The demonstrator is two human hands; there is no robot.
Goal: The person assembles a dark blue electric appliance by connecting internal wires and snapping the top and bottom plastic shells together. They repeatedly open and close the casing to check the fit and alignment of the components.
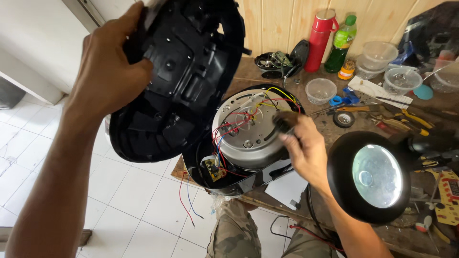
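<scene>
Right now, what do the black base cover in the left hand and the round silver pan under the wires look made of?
Black base cover: looks like moulded plastic, matte, with ribs and screw bosses. Round silver pan: probably sheet metal, with a dull brushed sheen and pressed rings. Left hand grips the cover's edge.

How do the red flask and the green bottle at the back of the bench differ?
The red flask is opaque, with a silver cap and a red side handle; the green bottle is see-through, with a green screw cap and no handle. The red flask is taller and straight-sided; the green bottle is shorter, narrows at the neck and wears a paper label. Both stand upright side by side against the wooden wall.
</scene>
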